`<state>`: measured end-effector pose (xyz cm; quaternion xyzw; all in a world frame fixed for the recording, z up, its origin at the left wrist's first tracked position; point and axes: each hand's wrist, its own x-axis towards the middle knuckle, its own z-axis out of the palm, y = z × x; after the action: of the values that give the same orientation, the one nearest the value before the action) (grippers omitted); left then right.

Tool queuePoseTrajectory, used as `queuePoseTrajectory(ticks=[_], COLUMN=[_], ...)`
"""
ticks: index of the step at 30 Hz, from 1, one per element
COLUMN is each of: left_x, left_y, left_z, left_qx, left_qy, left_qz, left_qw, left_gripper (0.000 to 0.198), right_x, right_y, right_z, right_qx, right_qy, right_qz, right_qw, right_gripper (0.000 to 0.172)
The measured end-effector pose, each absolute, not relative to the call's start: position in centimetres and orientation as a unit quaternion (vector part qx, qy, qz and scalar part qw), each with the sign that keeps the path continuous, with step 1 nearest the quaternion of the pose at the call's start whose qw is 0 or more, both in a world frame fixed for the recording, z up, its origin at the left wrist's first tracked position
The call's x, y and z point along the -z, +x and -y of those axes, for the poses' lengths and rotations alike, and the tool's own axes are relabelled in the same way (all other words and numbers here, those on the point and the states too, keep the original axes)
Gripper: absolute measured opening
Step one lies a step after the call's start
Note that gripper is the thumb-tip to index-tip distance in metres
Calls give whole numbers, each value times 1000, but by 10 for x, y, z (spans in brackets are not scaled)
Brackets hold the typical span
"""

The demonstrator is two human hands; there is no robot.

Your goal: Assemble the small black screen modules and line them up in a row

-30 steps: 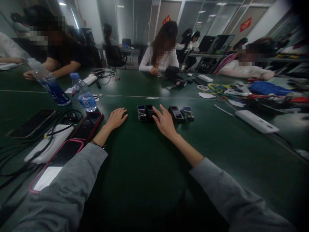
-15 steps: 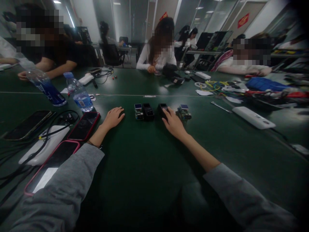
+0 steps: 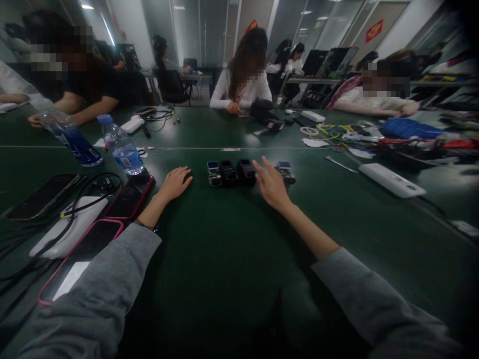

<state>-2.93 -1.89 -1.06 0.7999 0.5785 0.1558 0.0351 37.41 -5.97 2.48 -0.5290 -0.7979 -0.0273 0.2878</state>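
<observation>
Two black plastic cases stand side by side near the middle of the green table: a left black case and a right black case. Touching or close beside the left case is a small circuit board with a screen. A second circuit board with a screen lies farther right, partly behind my right hand. My right hand is raised with its fingers apart, just right of the right case, holding nothing. Flat on the table, left of the boards, my left hand rests with fingers stretched out.
At left are two plastic bottles, a blue-capped one among them, a red-edged phone, a pink-edged phone and a white power bank with cables. At right lie a wrench and a white power strip. Several people sit across the table.
The right black case has shifted left, nearer the left case. My right hand has come off it and moved slightly right, fingers spreading. My left hand stays in place.
</observation>
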Motion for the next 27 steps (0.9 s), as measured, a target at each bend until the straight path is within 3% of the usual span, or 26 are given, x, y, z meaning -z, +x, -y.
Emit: queuePoseTrajectory(ticks=[4, 8, 12, 27], left_x=[9, 6, 2, 7], left_y=[-28, -26, -24, -27], left_z=[20, 23, 26, 22], left_qx=[-148, -154, -153, -151], left_qy=[799, 798, 797, 801], left_qz=[-582, -582, -583, -579], left_qw=[38, 40, 40, 32], left_gripper=[56, 54, 53, 54], right_x=[-23, 0, 14, 15], right_y=[413, 447, 448, 407], right_z=[57, 46, 34, 17], right_qx=[82, 10, -49, -89], right_qy=[-607, -646, -635, -543], right_qz=[709, 662, 671, 744], right_qw=[350, 379, 379, 379], right_gripper=[53, 69, 70, 75])
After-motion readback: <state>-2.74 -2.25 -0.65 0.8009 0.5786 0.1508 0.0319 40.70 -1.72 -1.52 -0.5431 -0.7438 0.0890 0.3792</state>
